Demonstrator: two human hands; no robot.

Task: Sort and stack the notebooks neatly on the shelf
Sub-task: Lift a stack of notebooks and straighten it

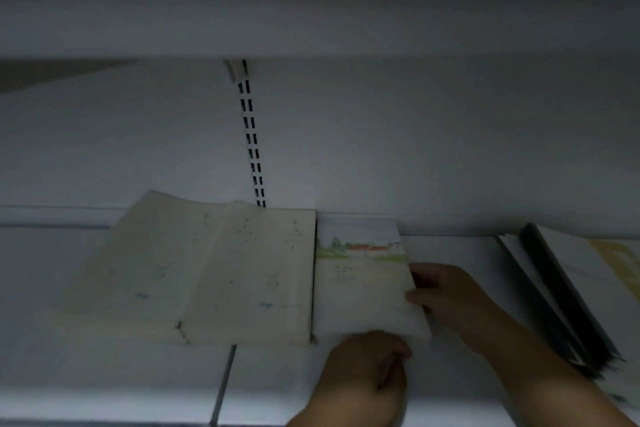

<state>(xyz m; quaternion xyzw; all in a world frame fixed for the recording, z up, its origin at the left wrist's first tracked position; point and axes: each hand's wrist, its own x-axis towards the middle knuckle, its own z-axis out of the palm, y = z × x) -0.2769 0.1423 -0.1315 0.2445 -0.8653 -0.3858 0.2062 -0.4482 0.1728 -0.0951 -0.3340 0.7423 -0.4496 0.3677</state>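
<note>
At lower centre, the right hand (446, 295) is pinching the landscape-cover notebook's (363, 281) right edge; the left hand (367, 371) is resting curled at its near edge on the shelf (104, 374).

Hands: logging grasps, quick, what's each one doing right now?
Left hand: curled at the landscape notebook's near edge; grip cannot be told.
Right hand: closed on that notebook's right edge.

Two bare hands in shot: left hand (363, 371) and right hand (446, 298), no rings, no watch, and both forearms bare, sleeveless as far as visible.
</note>
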